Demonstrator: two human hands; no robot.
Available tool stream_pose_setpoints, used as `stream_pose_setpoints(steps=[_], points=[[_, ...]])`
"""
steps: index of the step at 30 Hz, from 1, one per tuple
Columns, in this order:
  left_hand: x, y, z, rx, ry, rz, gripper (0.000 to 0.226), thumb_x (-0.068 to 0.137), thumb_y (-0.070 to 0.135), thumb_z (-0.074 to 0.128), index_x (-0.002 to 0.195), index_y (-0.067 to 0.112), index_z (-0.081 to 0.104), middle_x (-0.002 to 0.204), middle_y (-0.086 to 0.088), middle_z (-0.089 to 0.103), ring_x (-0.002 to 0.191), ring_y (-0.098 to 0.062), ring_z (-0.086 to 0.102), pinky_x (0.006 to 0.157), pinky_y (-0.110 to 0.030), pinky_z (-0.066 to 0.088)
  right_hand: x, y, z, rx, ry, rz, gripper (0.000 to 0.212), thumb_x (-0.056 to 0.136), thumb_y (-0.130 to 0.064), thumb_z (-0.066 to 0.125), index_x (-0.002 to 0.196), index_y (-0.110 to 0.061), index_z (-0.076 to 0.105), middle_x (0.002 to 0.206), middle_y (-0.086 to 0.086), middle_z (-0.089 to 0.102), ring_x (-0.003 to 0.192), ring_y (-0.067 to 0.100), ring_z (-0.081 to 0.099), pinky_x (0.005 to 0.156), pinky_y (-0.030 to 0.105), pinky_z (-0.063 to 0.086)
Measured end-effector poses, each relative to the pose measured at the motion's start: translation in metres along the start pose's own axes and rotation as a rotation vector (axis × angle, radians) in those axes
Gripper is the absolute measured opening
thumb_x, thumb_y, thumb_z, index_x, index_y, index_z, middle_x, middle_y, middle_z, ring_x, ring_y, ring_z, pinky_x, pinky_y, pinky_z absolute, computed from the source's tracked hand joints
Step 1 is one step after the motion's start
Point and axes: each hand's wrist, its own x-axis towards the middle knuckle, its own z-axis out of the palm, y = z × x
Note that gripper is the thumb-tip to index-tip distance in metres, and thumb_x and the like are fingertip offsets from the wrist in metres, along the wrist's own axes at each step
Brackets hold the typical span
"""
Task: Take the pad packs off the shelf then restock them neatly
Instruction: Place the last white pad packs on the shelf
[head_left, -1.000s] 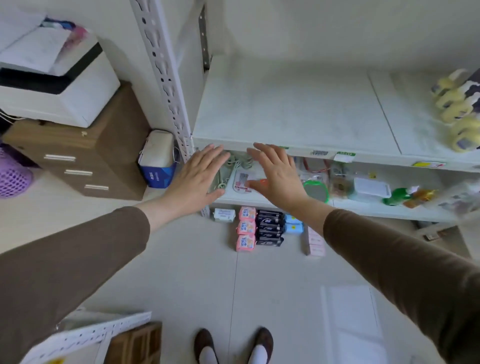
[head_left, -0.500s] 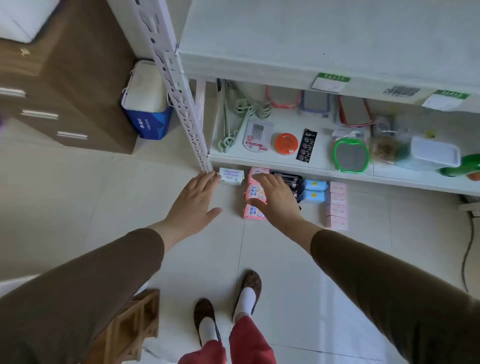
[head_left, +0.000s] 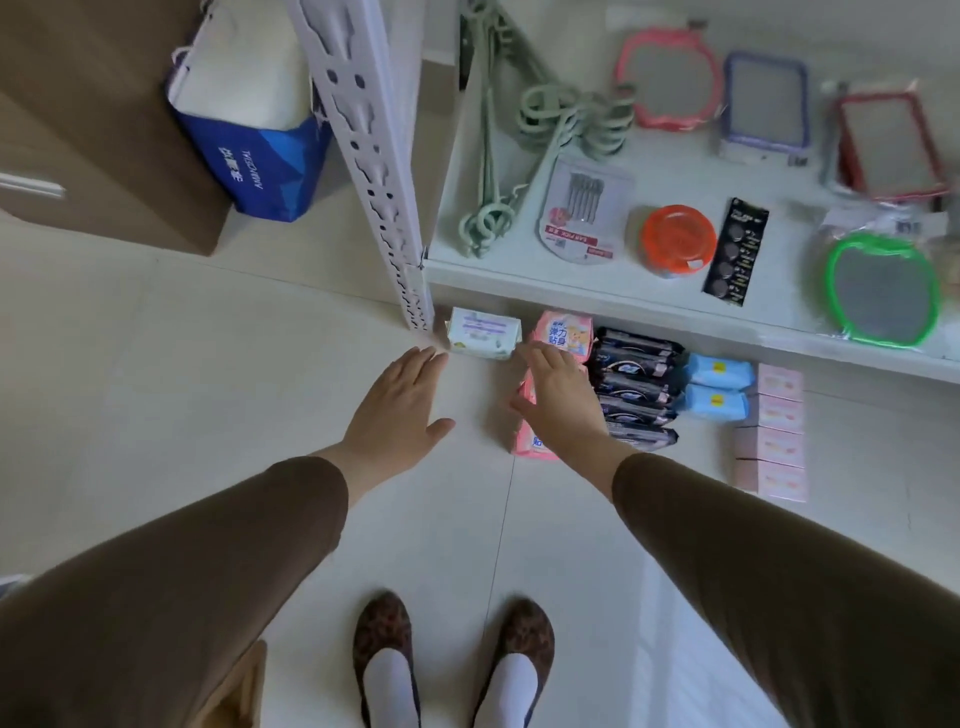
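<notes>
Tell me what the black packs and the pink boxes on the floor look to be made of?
The black packs look like soft plastic film: glossy, crinkled, with light glinting off the folds. The pink boxes seem to be matte cardboard: flat faces, square edges, no shine, though a thin clear wrap can't be ruled out.

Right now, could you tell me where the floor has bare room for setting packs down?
Bare tile lies left of the left hand, and before the shoes. Crowded: white pack through pink boxes, under the shelf.

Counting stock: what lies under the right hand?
The right hand covers a column of pink pad packs: one shows beyond the fingers, another's end near the wrist. How many lie beneath is hidden.
</notes>
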Motion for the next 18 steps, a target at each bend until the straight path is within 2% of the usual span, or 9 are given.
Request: stream_pose_setpoints(steps=[8,14,18], points=[[0.064,-0.053,0.084,-0.078,0.017,-0.071,0.081,0.095,0.037,0.06,0.156,0.008,0.016,0.162,-0.009,0.019,0.15,-0.022,0.011,0.12,-0.027,0.007,0.09,0.031,0.09,-0.149,-0.016,0.01,0.086,0.087,-0.039,0.072,0.155,-0.018,0.024,0.159,0.005,0.027,0.143,0.029,0.025,0.116,0.041,0.029],[0.099,-0.072,0.115,-0.102,0.036,-0.063,0.081,0.092,0.035,0.065,0.154,0.006,0.02,0.157,-0.009,0.026,0.145,-0.024,0.02,0.117,-0.028,0.015,0.139,0.051,0.123,-0.246,0.007,0.051,0.094,0.083,-0.039,0.075,0.156,-0.021,0.018,0.153,0.007,0.033,0.138,0.03,0.032,0.116,0.043,0.03],[0.114,-0.087,0.13,-0.112,0.038,-0.076,0.08,0.091,0.033,0.066,0.153,0.007,0.022,0.156,-0.009,0.027,0.144,-0.024,0.021,0.117,-0.028,0.017,0.169,0.059,0.137,-0.356,-0.012,0.049,0.1,0.083,-0.039,0.076,0.157,-0.022,0.012,0.162,0.008,0.02,0.145,0.031,0.026,0.12,0.047,0.022]])
